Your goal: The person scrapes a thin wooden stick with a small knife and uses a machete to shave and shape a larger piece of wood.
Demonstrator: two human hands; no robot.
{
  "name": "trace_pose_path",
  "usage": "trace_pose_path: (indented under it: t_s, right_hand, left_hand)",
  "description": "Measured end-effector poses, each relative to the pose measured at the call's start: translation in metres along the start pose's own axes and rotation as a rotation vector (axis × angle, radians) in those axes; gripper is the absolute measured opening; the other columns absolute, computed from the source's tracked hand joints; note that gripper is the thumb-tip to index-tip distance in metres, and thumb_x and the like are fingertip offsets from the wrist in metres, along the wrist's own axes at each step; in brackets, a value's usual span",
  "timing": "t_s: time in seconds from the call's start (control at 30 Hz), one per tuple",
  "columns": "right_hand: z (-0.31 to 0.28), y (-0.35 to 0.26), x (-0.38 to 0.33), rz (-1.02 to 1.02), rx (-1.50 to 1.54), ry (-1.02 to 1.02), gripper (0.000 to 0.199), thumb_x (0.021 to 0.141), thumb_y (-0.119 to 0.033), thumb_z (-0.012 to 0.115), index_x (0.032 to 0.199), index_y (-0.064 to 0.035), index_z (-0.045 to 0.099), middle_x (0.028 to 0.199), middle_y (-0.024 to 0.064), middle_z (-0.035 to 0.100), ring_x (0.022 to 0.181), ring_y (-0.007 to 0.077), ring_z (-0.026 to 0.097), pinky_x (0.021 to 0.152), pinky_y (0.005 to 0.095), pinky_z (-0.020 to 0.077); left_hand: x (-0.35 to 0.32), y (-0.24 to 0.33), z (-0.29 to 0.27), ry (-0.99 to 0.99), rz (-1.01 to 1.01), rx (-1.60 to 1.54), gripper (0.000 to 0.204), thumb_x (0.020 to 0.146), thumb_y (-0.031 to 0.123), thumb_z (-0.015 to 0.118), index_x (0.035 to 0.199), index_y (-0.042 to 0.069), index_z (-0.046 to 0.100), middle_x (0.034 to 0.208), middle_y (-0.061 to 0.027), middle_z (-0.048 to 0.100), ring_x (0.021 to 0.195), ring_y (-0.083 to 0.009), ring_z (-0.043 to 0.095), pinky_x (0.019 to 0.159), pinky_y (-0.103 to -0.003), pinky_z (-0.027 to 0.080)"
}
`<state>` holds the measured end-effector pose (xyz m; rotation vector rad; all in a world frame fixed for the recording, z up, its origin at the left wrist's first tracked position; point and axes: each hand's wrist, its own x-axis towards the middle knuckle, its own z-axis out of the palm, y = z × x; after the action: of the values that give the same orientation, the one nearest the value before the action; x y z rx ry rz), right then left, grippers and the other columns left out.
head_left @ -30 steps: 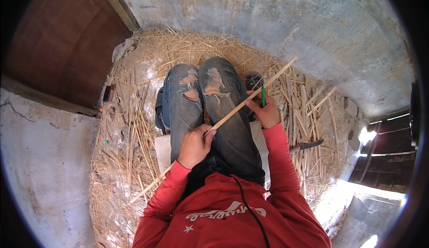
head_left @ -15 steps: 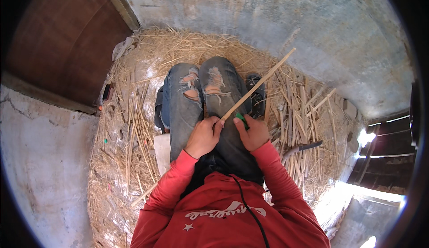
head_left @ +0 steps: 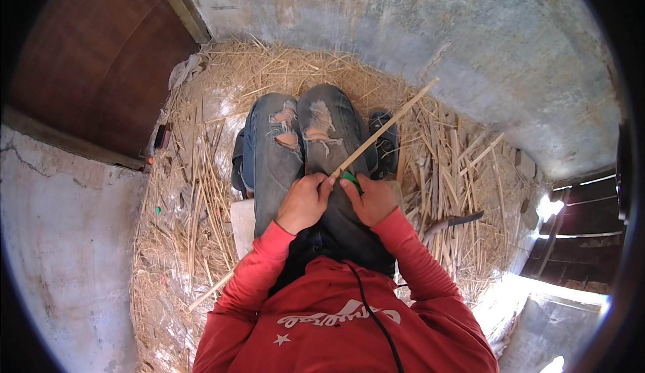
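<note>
My left hand (head_left: pixel 304 202) is closed on a long pale wooden strip (head_left: pixel 396 119), which looks like split bamboo. From my hands it slants up and right over my knee, its far end past my shoe. My right hand (head_left: pixel 374 200) is closed round a small green tool (head_left: pixel 350 182), held against the strip right beside my left thumb. Its working edge is hidden, so I cannot tell its kind. Both hands are above my lap. A pale strip end also shows at the lower left, beside my left sleeve; I cannot tell whether it is the same strip.
Split strips (head_left: pixel 440 178) lie heaped to my right, with a dark-bladed knife (head_left: pixel 465 218) on them. Straw and shavings (head_left: pixel 282 64) cover the floor. More thin strips (head_left: pixel 198 202) lie at my left. A stained wall (head_left: pixel 403 17) stands ahead; a brown door panel (head_left: pixel 94 57) is far left.
The green tool and my right hand have moved left, nearer my left hand. The strip's far end has shifted slightly down and left.
</note>
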<state>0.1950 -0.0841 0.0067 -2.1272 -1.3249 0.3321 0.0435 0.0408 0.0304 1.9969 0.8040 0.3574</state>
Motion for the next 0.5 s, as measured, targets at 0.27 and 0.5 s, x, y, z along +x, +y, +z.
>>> trace_pose_path:
  t_s: [0.27,0.5]
  right_hand:
    - [0.003,-0.007,-0.001,0.049,-0.065,-0.027,0.054,0.1,-0.056,0.057,0.082,-0.0055,0.063,0.067,0.0246,0.064,0.067,0.0474,0.066,0.062,0.0556,0.0516]
    - [0.006,-0.008,-0.001,0.067,-0.031,0.044,0.048,0.101,-0.05,0.058,0.084,-0.0058,0.064,0.067,0.0234,0.062,0.068,0.0473,0.063,0.058,0.0546,0.0468]
  left_hand:
    - [-0.02,-0.004,-0.01,-0.015,-0.05,-0.022,0.027,0.103,0.023,0.058,0.096,0.0,0.07,0.082,-0.0247,0.068,0.083,-0.047,0.067,0.071,-0.051,0.052]
    - [-0.089,-0.021,-0.047,-0.017,-0.065,0.066,0.022,0.103,0.021,0.06,0.1,0.002,0.07,0.078,-0.0251,0.065,0.076,-0.0451,0.066,0.066,-0.046,0.052]
